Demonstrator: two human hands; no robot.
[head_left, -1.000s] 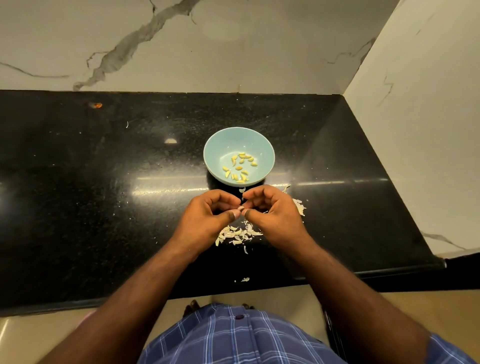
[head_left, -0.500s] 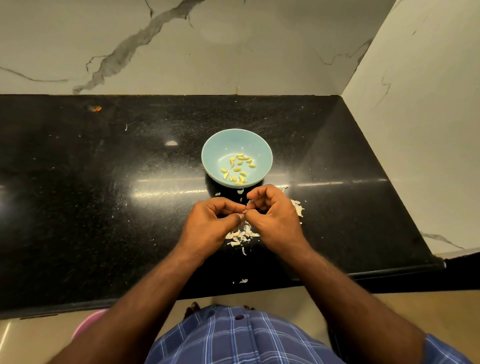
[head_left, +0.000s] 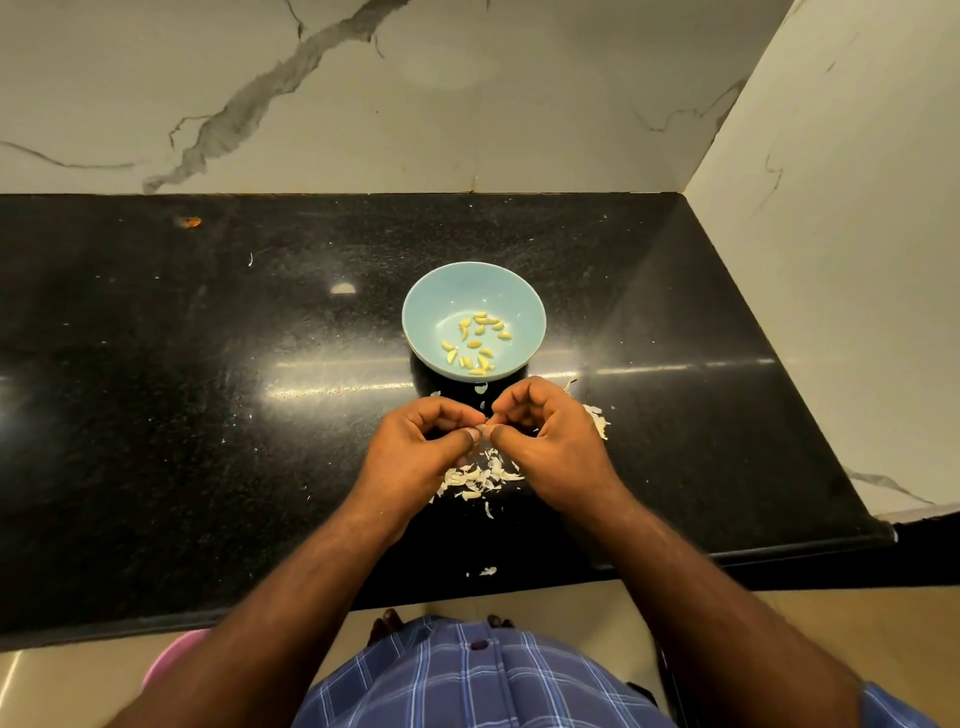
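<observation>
My left hand (head_left: 415, 447) and my right hand (head_left: 550, 436) meet fingertip to fingertip above the black counter (head_left: 208, 395). Together they pinch one small pale seed (head_left: 485, 425), mostly hidden by the thumbs and forefingers. Just beyond the hands stands a light blue bowl (head_left: 431, 306) holding several yellow peeled kernels (head_left: 477, 340). A pile of white husk scraps (head_left: 480, 475) lies on the counter under and between the hands.
More husk bits (head_left: 597, 418) lie to the right of my right hand, and one scrap (head_left: 487, 571) sits near the counter's front edge. Marble walls (head_left: 467, 104) close the back and right side. A pink object (head_left: 174, 657) shows below the counter at left.
The hands stay together on the seed, with only small finger shifts. The view has tilted slightly, so the bowl and hands sit a little lower in frame.
</observation>
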